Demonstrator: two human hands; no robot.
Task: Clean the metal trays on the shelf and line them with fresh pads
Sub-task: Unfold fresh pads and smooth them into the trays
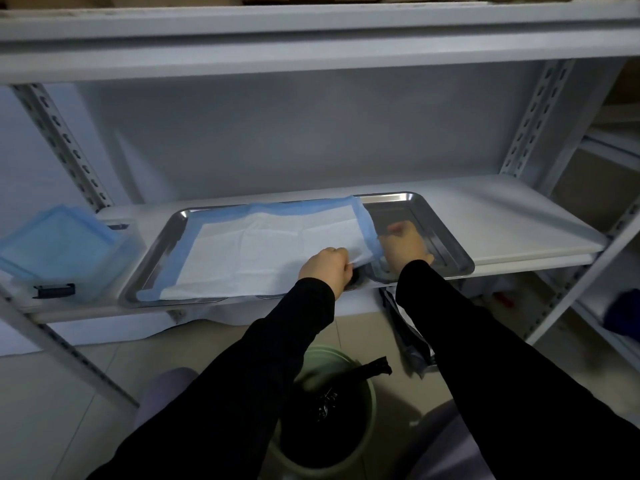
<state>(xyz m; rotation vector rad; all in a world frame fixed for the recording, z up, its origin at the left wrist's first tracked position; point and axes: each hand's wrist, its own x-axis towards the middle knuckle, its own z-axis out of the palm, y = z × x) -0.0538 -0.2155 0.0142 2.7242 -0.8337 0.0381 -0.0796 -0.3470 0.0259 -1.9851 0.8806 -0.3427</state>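
Shelf (502,216) holds two metal trays (446,233), one spread pad (263,251).

A grey metal shelf (502,216) on slotted uprights carries three things in a row. At its left end sits a clear plastic box (114,268) with black latches. Beside it are the left tray (162,244) and right tray (446,237), close together along the front edge.

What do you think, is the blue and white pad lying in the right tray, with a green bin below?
Not quite. The head view shows the pad lying in the left tray, only its edge reaching the right tray. The green bin is below.
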